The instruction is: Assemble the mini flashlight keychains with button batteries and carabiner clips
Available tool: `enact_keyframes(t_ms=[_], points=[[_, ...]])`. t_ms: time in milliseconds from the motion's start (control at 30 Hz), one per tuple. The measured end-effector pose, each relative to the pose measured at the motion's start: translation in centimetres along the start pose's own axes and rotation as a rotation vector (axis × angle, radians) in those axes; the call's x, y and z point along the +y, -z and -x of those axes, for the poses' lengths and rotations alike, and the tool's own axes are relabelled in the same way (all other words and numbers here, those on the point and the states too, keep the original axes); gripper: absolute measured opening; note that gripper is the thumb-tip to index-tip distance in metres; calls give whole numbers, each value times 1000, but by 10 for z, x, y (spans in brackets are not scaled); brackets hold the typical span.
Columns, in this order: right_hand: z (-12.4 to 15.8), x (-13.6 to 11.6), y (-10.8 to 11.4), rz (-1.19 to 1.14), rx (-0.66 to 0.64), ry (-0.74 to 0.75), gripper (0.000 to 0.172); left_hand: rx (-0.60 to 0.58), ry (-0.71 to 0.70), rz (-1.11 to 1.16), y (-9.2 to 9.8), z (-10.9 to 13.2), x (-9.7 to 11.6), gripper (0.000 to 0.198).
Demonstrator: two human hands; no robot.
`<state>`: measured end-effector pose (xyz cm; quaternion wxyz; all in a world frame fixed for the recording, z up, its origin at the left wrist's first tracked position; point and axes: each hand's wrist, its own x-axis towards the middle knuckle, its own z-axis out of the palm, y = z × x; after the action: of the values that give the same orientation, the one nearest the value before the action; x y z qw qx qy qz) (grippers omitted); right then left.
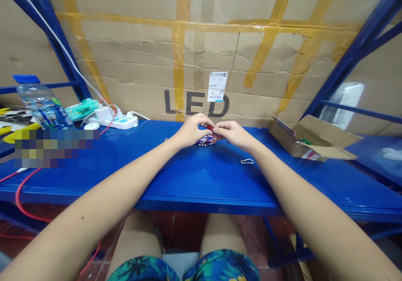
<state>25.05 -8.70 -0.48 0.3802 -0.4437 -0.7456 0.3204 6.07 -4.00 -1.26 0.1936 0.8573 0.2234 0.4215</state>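
Both my hands meet at the far middle of the blue metal shelf [201,180]. My left hand [190,129] and my right hand [234,133] are closed in a pinch on the two ends of a small red item [210,127], held just above the shelf. Under it lies a little heap of small purple and red pieces [204,140]. A small silver clip [247,161] lies on the shelf just to the right of my right wrist.
An open cardboard box [314,140] stands at the right. At the left are a water bottle [42,105], a white power strip [117,121] with red cable, and a green packet [82,108]. A taped cardboard wall marked "LED" closes the back.
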Motion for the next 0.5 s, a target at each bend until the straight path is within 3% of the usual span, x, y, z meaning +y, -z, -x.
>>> enact_keyframes(t_ms=[100, 267, 500], points=[[0, 2, -3, -6, 12, -3, 26, -16, 91, 200, 2, -2, 2, 27], [-1, 4, -5, -89, 62, -11, 33, 24, 353, 923, 16, -7, 1, 69], [-2, 7, -10, -91, 47, 45, 36, 46, 459, 1113, 21, -6, -11, 80]])
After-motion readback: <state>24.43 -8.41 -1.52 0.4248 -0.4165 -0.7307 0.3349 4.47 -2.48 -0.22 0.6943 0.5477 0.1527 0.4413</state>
